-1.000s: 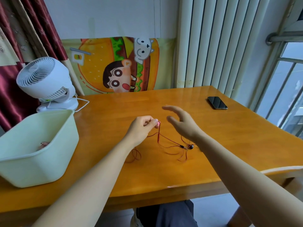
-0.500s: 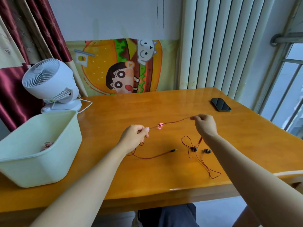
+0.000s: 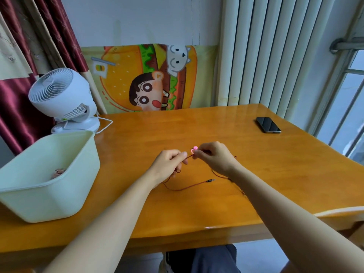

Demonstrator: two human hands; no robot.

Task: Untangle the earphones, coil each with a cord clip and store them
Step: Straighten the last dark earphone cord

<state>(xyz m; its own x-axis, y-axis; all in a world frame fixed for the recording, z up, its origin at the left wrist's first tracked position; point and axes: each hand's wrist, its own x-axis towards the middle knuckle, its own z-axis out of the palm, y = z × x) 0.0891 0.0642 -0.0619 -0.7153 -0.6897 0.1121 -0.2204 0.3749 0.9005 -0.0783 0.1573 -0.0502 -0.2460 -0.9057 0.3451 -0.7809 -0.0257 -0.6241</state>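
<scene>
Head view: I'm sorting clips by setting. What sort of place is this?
Most likely a room in a home: a wooden table backed by a cartoon poster, a white desk fan by red curtains, and a radiator beside a window.

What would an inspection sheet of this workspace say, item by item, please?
Surface: glossy orange wooden table, no spills seen.
Job's things: red earphone cord partly on the table, its plug lying free; pink cord clip on the cord; pale green bin at the left, with something small inside that is too unclear to name.
Clutter: black phone, far right.
Grippers: left hand pinches the earphone cord; right hand pinches it at the cord clip.
Cables: white fan cable looping on the table.
Surroundings: white fan, cartoon poster, red curtain, radiator, window.
</scene>
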